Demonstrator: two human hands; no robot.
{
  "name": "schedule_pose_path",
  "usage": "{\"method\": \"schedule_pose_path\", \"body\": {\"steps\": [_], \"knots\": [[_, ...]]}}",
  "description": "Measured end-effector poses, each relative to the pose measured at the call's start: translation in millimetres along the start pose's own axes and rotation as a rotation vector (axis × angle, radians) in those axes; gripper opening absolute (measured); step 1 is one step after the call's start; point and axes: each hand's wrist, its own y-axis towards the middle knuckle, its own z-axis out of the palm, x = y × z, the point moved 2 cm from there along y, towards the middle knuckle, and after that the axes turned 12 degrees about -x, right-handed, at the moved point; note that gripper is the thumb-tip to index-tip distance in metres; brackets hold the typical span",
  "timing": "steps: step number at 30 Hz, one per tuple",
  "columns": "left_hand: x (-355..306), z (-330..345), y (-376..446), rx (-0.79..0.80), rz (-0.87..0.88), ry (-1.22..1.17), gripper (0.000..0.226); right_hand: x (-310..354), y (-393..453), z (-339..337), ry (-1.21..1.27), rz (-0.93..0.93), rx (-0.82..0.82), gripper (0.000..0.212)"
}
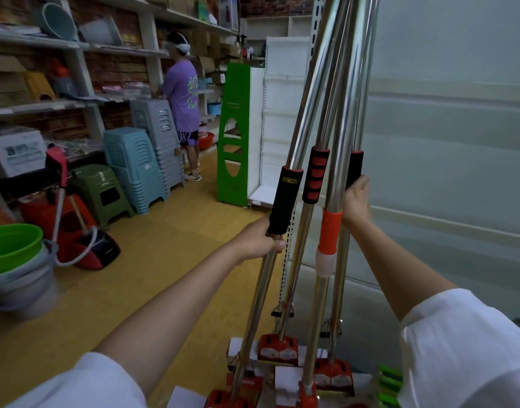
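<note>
Several metal-handled mops stand upright before me, leaning toward the pale wall on the right. My left hand (pixel 260 240) grips the leftmost mop pole (pixel 261 278) just below its black foam sleeve (pixel 285 198). My right hand (pixel 356 200) holds the rightmost pole at its black sleeve (pixel 356 169). Between them stand a pole with a red-and-black grip (pixel 315 175) and one with an orange collar (pixel 329 231). Red mop heads (pixel 278 348) sit on the floor below.
Stacked plastic stools (pixel 135 166) and a green stool (pixel 101 189) line the shelving on the left. Green and grey basins (pixel 14 254) sit near left. A person in a purple shirt (pixel 183 95) stands down the aisle by a green-and-white rack (pixel 233 134). The yellow floor (pixel 164 245) lies between.
</note>
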Motion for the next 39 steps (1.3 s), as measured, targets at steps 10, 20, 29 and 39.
{"method": "schedule_pose_path", "body": {"steps": [10, 20, 29, 39], "knots": [[-2.3, 23.2, 5.9, -0.061, -0.008, -0.032, 0.06, 2.8, -16.5, 1.9, 0.219, 0.076, 0.201, 0.038], [-16.0, 43.7, 21.4, -0.038, 0.06, -0.074, 0.064, -19.3, -35.4, -10.8, 0.421, 0.199, 0.438, 0.049], [-37.8, 54.5, 25.0, 0.125, 0.158, -0.091, 0.047, -14.7, -47.4, -16.4, 0.542, 0.338, 0.452, 0.037], [-28.4, 67.9, 37.2, 0.163, -0.106, -0.305, 0.033, -24.1, -80.6, 1.3, 0.652, 0.432, 0.468, 0.106]]}}
